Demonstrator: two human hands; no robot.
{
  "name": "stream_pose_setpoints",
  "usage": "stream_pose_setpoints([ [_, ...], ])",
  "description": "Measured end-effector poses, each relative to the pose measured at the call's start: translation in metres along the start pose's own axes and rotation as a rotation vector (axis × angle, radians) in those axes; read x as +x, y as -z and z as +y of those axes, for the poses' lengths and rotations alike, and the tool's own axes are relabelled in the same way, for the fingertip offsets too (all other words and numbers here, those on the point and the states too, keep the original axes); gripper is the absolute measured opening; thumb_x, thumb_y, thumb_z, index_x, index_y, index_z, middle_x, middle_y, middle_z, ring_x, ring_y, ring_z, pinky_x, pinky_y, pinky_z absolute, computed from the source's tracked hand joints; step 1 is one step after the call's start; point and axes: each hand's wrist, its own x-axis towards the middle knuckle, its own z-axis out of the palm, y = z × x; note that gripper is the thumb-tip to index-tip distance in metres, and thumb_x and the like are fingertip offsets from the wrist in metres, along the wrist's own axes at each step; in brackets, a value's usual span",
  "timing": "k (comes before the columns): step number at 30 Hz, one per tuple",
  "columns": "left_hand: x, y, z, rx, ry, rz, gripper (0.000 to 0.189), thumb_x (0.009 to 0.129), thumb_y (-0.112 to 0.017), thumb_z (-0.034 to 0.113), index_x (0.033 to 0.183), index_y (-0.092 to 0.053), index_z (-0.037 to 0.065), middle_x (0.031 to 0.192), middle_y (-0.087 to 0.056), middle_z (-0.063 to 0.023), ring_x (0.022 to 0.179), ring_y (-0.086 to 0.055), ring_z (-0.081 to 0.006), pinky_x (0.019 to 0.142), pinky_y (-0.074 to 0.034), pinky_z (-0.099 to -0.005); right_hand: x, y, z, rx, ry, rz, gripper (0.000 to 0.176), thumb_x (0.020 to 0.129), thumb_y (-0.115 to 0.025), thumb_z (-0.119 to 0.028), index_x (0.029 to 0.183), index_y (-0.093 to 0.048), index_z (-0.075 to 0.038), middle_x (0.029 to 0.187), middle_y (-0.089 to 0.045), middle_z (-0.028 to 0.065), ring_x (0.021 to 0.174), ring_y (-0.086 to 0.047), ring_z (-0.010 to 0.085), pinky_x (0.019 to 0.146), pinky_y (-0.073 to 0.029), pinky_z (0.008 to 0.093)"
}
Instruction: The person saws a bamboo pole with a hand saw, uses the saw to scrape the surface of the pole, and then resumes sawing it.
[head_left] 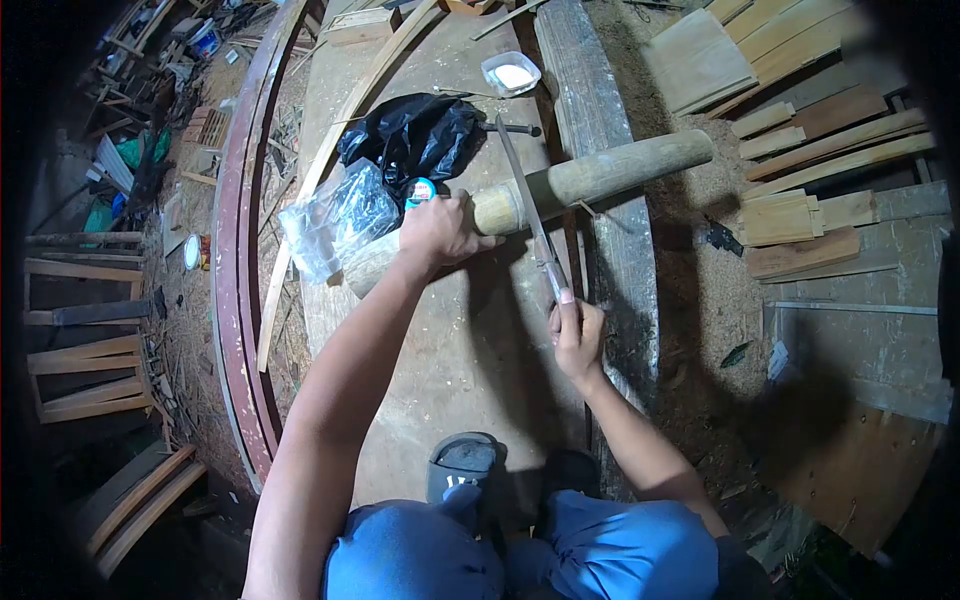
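A thick bamboo pole lies slantwise across the workbench, its right end jutting past the bench edge. My left hand is closed over the pole, pressing it from above near its left part. My right hand is closed round the handle end of a handsaw. The long narrow blade runs away from me across the pole, just right of my left hand. Beside my left hand are a clear plastic bag and a small container with a blue label, partly hidden.
Beyond the pole lie a black plastic bag and a white tub with white contents. A long curved wooden strip runs along the left. Stacked boards are at right; wooden frames stand at left. Sandals are below me.
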Motion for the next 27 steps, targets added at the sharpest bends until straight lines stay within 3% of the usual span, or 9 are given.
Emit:
stream_pose_setpoints([
  [4,-0.001,0.001,0.002,0.018,-0.002,0.015,0.080,0.072,-0.074,0.071,0.110,-0.063,0.001,0.096,-0.073,-0.0219,0.087,-0.074,-0.0371,0.074,-0.060,-0.0454,-0.020,0.005,-0.003,-0.088,-0.029,0.003,0.055,0.106,-0.047,-0.031,0.062,-0.051,0.000,0.049,-0.048,0.0088,0.045,-0.049,0.0194,0.047,-0.035,0.0367],
  [7,-0.009,-0.001,0.007,-0.007,0.007,0.069,0.079,0.072,-0.075,0.070,0.108,-0.063,0.001,0.094,-0.073,-0.0214,0.086,-0.074,-0.0365,0.073,-0.060,-0.0445,-0.022,-0.001,-0.020,-0.257,-0.015,0.069,0.056,0.106,-0.047,-0.032,0.062,-0.050,0.001,0.049,-0.045,0.0114,0.045,-0.048,0.0202,0.047,-0.034,0.0389],
  [12,-0.009,-0.002,0.007,0.006,-0.015,0.105,0.076,0.072,-0.076,0.068,0.105,-0.063,0.001,0.092,-0.073,-0.0209,0.084,-0.074,-0.0358,0.072,-0.060,-0.0446,0.026,-0.017,-0.039,-0.297,-0.037,0.072,0.052,0.104,-0.049,-0.031,0.065,-0.052,0.004,0.054,-0.045,0.0216,0.045,-0.044,0.0281,0.049,-0.031,0.0443],
  [17,-0.008,0.001,0.005,0.005,-0.009,0.067,0.074,0.071,-0.077,0.067,0.104,-0.064,0.001,0.090,-0.073,-0.0200,0.083,-0.074,-0.0356,0.071,-0.059,-0.0453,-0.030,0.005,-0.011,-0.282,-0.021,0.054,0.054,0.105,-0.048,-0.033,0.065,-0.051,0.003,0.053,-0.045,0.0204,0.046,-0.052,0.0280,0.048,-0.033,0.0452],
  [19,-0.012,-0.006,0.003,-0.025,-0.071,0.176,0.074,0.071,-0.078,0.066,0.104,-0.064,0.001,0.091,-0.073,-0.0198,0.082,-0.074,-0.0351,0.071,-0.059,-0.0456,-0.039,0.006,-0.012,-0.178,-0.046,0.066,0.054,0.104,-0.048,-0.034,0.065,-0.052,0.003,0.054,-0.047,0.0216,0.046,-0.053,0.0304,0.048,-0.033,0.0453],
  [24,-0.010,-0.005,0.009,0.012,-0.021,0.099,0.073,0.072,-0.078,0.065,0.104,-0.064,0.002,0.092,-0.073,-0.0199,0.083,-0.074,-0.0347,0.071,-0.059,-0.0454,0.026,-0.012,-0.025,-0.291,-0.048,0.041,0.054,0.105,-0.047,-0.032,0.065,-0.052,0.003,0.055,-0.047,0.0224,0.046,-0.049,0.0322,0.049,-0.033,0.0457],
  [27,-0.011,-0.004,0.007,0.000,-0.024,0.116,0.072,0.072,-0.077,0.065,0.103,-0.064,0.002,0.092,-0.072,-0.0200,0.084,-0.074,-0.0351,0.072,-0.059,-0.0452,0.006,-0.004,-0.018,-0.293,-0.011,0.036,0.057,0.106,-0.046,-0.033,0.063,-0.051,0.003,0.052,-0.046,0.0197,0.045,-0.049,0.0271,0.048,-0.033,0.0442],
])
